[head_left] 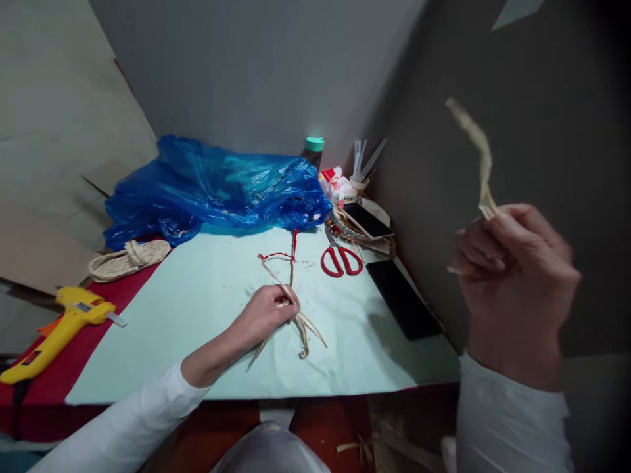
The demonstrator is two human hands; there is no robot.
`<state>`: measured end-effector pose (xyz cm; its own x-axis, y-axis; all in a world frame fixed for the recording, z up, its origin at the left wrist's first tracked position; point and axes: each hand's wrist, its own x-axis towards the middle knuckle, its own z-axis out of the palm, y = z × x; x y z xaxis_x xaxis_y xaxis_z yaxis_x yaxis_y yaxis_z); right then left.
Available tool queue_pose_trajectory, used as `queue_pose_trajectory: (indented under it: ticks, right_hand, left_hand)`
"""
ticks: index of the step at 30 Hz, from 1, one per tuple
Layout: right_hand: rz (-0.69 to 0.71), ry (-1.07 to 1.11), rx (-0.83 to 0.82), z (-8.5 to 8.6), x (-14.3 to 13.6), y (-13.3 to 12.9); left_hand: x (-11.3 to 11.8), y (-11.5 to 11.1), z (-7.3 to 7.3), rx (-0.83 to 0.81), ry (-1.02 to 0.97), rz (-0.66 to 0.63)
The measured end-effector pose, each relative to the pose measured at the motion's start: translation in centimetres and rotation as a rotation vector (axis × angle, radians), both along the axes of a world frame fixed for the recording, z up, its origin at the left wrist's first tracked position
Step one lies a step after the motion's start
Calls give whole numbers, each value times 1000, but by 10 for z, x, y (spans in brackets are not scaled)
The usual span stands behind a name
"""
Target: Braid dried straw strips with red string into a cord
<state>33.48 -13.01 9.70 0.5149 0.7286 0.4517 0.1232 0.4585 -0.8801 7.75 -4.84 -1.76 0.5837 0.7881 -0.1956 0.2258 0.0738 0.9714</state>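
Observation:
Low over the pale green sheet, my left hand (269,312) is closed on a bundle of straw-coloured fibre strips (306,332). Loose ends fan out below the fingers, and a stem with red cord (294,246) wound on it runs up from the hand. My right hand (515,263) is raised at the far right, well off the table. Pinched between its thumb and fingers is a single fibre strip (483,154), which stands up bent. Red-handled scissors (342,259) lie beyond my left hand, to its right.
A yellow glue gun (73,325) and a woven slipper (131,259) lie on the left. A blue plastic bag (211,187) spreads along the back. At right are a phone (367,220), a black flat device (401,299), a green-capped jar (314,148) and the wall (419,164).

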Motion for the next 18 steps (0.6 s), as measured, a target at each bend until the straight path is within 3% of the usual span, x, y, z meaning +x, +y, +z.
queue_pose_trajectory:
  ticks: [2,4,7,10,13,14,16,17,18]
  right_hand:
    - [-316,-250,-102,-8,14,4]
    - [-589,-635,-321,-25,25,12]
    - [-650,-1071,-617,-49,34,21]
    - [-577,-1158,-561,-52,26,10]
    - [-397,-972,-415,-44,1,-29]
    - [-277,-913,-438,-44,-9,-46]
    - [67,-831,-524,-58,-32,-83]
    - [246,-808,-597,-74,-44,-101]
    - [313,-771,-648,-95,-55,-117]
  left_hand:
    - [1,-1,3,-34,-14,10]
    - [2,-3,6,-71,-31,23]
    - [1,-4,9,-102,-63,39]
    - [0,-5,10,-112,-94,42]
    - [0,-5,11,-118,-114,61]
    - [0,-6,12,-119,-116,69]
    - [0,-6,13,-122,-114,78]
    - [0,-6,14,-125,-110,81]
    - [0,-6,14,-128,-106,86]
